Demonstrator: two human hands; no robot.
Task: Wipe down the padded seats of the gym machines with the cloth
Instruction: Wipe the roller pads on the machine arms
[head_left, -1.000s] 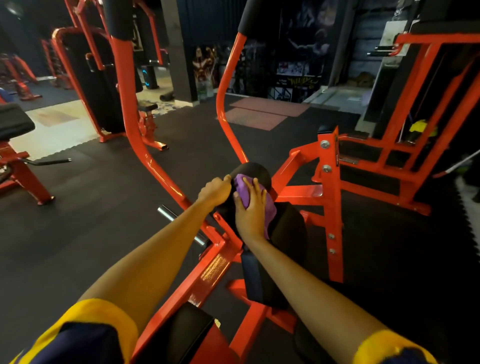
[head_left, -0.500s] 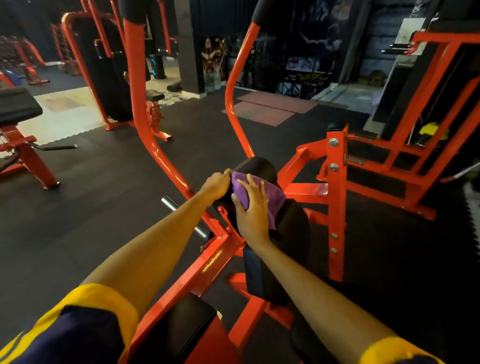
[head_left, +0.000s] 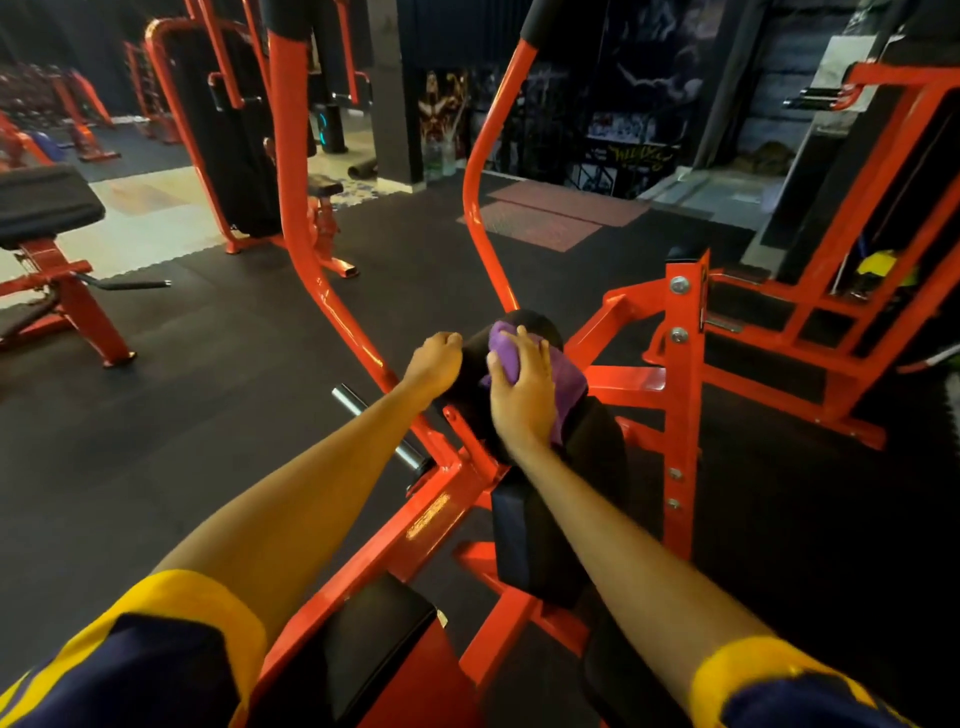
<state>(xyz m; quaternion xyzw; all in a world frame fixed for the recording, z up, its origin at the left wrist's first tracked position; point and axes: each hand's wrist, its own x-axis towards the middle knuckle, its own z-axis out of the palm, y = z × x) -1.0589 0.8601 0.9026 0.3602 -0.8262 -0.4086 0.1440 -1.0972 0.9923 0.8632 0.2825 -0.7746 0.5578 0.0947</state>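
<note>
A black padded chest pad (head_left: 592, 452) stands upright on the orange machine frame (head_left: 680, 395) in front of me. A purple cloth (head_left: 566, 384) lies over the pad's rounded top. My right hand (head_left: 519, 395) presses flat on the cloth, with its fingers spread over the bunched end. My left hand (head_left: 436, 364) grips the left edge of the pad's top with curled fingers. Below, another black pad (head_left: 524, 545) sits lower on the frame, and part of a black seat (head_left: 379, 639) shows between my arms.
Two orange lever arms (head_left: 483, 197) rise on either side of the pad. A steel weight peg (head_left: 358, 405) juts out left of the frame. A black bench (head_left: 41, 202) on an orange stand is at far left. Another orange machine (head_left: 841, 291) stands at right. The floor is dark rubber.
My right hand has slid the cloth a little to the right and lower across the pad's top, spreading it out. My left hand keeps its hold on the pad's edge.
</note>
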